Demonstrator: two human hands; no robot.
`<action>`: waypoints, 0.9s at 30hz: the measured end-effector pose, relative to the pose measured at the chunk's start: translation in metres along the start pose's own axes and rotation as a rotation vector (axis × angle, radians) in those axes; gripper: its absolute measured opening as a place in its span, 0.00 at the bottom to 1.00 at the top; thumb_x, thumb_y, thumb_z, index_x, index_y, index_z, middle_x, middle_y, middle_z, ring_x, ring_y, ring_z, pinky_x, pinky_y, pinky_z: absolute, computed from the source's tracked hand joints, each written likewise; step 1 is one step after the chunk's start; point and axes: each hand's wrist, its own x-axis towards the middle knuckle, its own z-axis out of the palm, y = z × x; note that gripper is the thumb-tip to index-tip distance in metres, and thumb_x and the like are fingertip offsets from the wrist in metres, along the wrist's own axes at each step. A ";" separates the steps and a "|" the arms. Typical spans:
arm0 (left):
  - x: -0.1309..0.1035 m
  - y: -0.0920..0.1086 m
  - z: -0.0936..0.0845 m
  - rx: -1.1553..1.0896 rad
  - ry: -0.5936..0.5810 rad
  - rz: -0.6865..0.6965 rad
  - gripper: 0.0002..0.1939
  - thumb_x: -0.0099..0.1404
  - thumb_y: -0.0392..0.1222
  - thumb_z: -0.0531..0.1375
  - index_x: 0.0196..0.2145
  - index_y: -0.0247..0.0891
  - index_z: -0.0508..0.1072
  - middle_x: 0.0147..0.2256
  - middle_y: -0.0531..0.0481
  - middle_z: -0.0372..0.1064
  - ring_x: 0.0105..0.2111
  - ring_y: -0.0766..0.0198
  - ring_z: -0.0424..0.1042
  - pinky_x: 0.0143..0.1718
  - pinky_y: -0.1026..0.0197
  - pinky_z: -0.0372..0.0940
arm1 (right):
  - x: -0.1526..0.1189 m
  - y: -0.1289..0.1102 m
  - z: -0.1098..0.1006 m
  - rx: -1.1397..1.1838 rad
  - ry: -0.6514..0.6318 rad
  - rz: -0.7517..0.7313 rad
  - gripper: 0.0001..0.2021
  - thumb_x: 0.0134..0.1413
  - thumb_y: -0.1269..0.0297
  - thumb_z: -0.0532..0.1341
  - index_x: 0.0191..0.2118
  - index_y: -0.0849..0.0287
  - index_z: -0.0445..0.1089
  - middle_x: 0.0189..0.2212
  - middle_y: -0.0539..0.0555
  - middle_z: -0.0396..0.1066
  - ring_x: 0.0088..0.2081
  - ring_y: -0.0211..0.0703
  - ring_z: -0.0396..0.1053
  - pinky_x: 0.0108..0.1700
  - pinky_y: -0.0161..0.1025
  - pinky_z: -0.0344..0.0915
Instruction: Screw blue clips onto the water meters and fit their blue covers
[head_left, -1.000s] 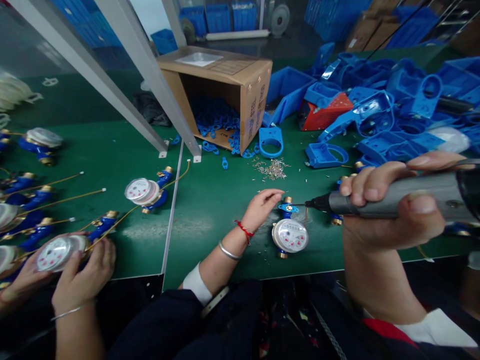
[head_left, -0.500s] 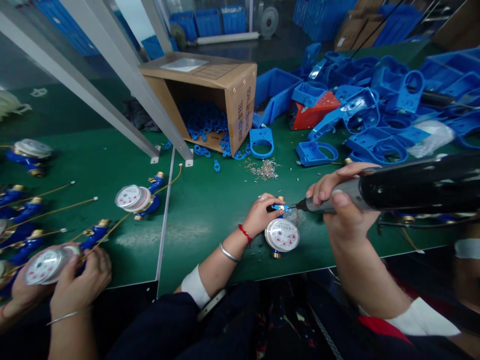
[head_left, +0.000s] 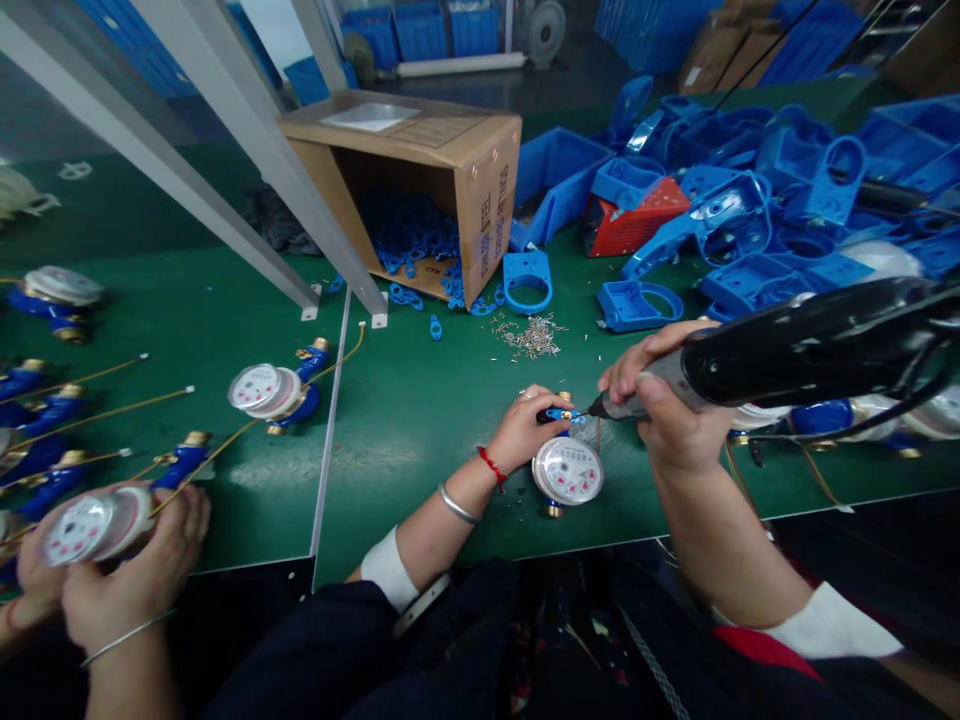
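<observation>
Water meter [head_left: 568,468] lies face up near the front of a smooth green table [head_left: 420,430], just in front of the person. Beyond it, a stiff brown carton [head_left: 491,215] stands with its open side toward the person, small blue plastic pieces inside. To the carton's right is a heap of glossy, moulded blue brackets [head_left: 739,215], many ending in round rings. A power screwdriver [head_left: 780,355] reaches in from the right, black behind and dull grey in front, with the right hand [head_left: 679,415] wrapped around the grey part. Its tapered tip has drawn closer to the meter than a second ago, which suggests fastening is under way; whether the bit meets a screw is too small to tell. The meter has a round pale body, a clear cover with digits and red marks, and a brass end [head_left: 555,510] facing the person. The left hand [head_left: 517,432] has thumb and forefinger narrowed on a small blue clip [head_left: 577,418] at the meter's far neck; they have come down onto it, probably to steady it. Smallest are the loose, silvery screws [head_left: 534,338] in a flat pile beyond.
</observation>
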 end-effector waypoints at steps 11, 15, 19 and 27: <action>0.001 0.000 0.000 0.030 -0.017 -0.011 0.11 0.57 0.35 0.63 0.40 0.40 0.74 0.37 0.49 0.65 0.40 0.62 0.65 0.44 0.57 0.61 | -0.001 0.004 -0.002 -0.033 -0.008 0.011 0.13 0.45 0.63 0.65 0.38 0.51 0.64 0.20 0.44 0.65 0.19 0.37 0.64 0.26 0.40 0.67; 0.000 0.000 0.001 0.038 -0.011 -0.003 0.11 0.58 0.36 0.63 0.41 0.40 0.74 0.38 0.48 0.65 0.41 0.62 0.66 0.45 0.58 0.61 | 0.001 0.007 -0.001 -0.042 -0.037 0.035 0.16 0.45 0.60 0.65 0.42 0.52 0.65 0.20 0.44 0.65 0.19 0.37 0.64 0.25 0.39 0.66; -0.003 0.002 0.001 0.058 -0.013 0.011 0.11 0.58 0.38 0.63 0.41 0.39 0.74 0.39 0.48 0.66 0.42 0.62 0.66 0.46 0.58 0.61 | 0.003 0.003 -0.002 -0.019 -0.112 0.038 0.18 0.45 0.63 0.65 0.44 0.54 0.66 0.21 0.45 0.67 0.20 0.38 0.66 0.25 0.39 0.66; 0.030 -0.024 -0.044 0.380 0.122 -0.091 0.12 0.62 0.40 0.59 0.44 0.37 0.71 0.39 0.46 0.68 0.38 0.63 0.67 0.43 0.59 0.62 | 0.006 -0.037 -0.005 0.082 0.066 -0.179 0.16 0.41 0.64 0.66 0.40 0.56 0.68 0.18 0.45 0.65 0.17 0.37 0.60 0.22 0.39 0.63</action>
